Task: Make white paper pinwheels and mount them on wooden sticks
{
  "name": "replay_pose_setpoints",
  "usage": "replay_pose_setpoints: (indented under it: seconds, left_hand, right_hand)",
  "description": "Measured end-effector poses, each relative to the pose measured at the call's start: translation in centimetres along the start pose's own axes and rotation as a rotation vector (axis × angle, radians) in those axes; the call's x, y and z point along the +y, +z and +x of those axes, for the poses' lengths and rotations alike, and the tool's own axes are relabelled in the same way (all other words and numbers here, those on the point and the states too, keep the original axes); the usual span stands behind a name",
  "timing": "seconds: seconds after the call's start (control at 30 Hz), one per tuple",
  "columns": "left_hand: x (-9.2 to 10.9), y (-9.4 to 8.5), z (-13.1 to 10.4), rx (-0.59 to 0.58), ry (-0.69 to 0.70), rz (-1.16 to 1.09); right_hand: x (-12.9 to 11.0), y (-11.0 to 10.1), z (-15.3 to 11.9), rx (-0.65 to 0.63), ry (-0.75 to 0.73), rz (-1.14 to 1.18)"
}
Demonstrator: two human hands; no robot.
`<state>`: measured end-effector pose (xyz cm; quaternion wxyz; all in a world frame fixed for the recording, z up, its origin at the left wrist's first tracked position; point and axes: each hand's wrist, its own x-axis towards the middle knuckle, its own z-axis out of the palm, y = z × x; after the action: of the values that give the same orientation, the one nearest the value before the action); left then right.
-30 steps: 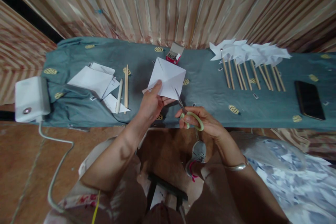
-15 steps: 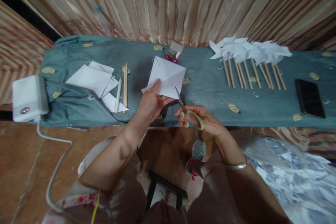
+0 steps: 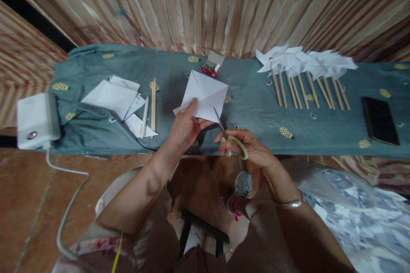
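Observation:
My left hand (image 3: 186,124) grips a white square of paper (image 3: 206,91) by its lower left side, thumb on top and fingers beneath. Diagonal creases cross the sheet. My right hand (image 3: 245,145) is closed on a pair of scissors (image 3: 237,146) with light green handles, fingers in the loops. The blades reach over the paper's lower right corner, pointing toward its middle. Just behind the sheet stands an open red box of small metal pins (image 3: 211,68). Left of my hands lie two wooden sticks (image 3: 153,108) and a white pen-like tool (image 3: 144,116).
White paper sheets (image 3: 110,96) lie on the left of the cloth-covered table (image 3: 256,128). Several paper pinwheels on sticks (image 3: 306,66) rest at the back right, near a black phone (image 3: 380,120). A white corded box (image 3: 36,120) stands at the left end. A plastic bag (image 3: 361,217) sits lower right.
The view has shifted very slightly. My hands, the paper and the scissors keep almost the same positions, with the blades still at the lower right corner.

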<state>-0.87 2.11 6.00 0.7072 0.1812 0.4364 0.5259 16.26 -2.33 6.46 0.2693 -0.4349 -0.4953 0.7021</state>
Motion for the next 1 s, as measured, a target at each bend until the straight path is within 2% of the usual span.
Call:
replay_pose_setpoints:
  seconds: [1.0]
  left_hand:
    - [0.2, -0.1, 0.0, 0.002, 0.005, -0.039]
  right_hand:
    - [1.0, -0.2, 0.4, 0.039, 0.062, 0.105]
